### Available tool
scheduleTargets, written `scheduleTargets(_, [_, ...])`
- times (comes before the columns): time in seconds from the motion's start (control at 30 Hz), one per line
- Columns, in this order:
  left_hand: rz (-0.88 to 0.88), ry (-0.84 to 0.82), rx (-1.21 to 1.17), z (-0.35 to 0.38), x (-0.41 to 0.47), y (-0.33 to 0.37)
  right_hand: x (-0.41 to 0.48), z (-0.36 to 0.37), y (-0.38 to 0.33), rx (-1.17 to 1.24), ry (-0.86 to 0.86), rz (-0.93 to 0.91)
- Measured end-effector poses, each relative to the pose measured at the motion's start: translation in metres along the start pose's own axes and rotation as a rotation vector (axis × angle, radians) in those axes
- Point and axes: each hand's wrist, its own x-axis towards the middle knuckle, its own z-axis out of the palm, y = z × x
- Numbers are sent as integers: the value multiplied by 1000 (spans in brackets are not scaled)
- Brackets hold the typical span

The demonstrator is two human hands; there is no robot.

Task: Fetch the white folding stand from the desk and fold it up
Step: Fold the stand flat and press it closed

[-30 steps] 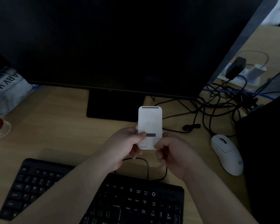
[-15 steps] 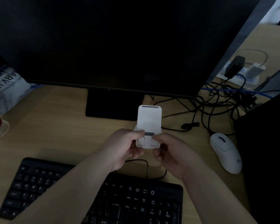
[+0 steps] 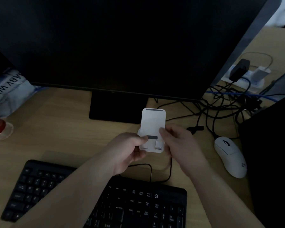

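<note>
The white folding stand (image 3: 152, 124) is a flat rounded panel with a grey strip at its top and a dark strip low down, above two small lips. I hold it above the wooden desk (image 3: 59, 129), in front of the monitor's foot. My left hand (image 3: 128, 148) pinches its lower left edge, thumb by the dark strip. My right hand (image 3: 179, 142) grips the right edge, fingers on the panel's face. The stand's back part is mostly hidden behind the panel and my hands.
A large dark monitor (image 3: 122, 46) fills the back. A black keyboard (image 3: 138, 204) lies below my arms, a white mouse (image 3: 230, 155) to the right, tangled cables (image 3: 224, 102) and a power strip (image 3: 247, 78) behind it. A wipes pack (image 3: 5, 92) sits far left.
My right hand has slid up from the stand's bottom corner to its right edge, fingers now over the panel's face. The stand has stayed in about the same place.
</note>
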Motion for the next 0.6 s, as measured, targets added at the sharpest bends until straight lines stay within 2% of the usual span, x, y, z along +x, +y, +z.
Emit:
scheduleTargets(0.2, [-71, -19, -59, 4, -4, 3, 7, 5, 0, -18, 76, -8])
scheduleTargets(0.4, [-31, -79, 43, -3, -14, 6, 9, 8, -3, -20, 98, -30])
scheduleTargets(0.47, [77, -86, 294, -6, -18, 11, 9, 7, -3, -19, 91, -40])
scheduleTargets(0.53, [276, -6, 729, -11, -16, 15, 9, 6, -3, -33, 78, -54])
scheduleTargets(0.6, [495, 100, 953, -12, -12, 16, 9, 5, 0, -50, 68, -70])
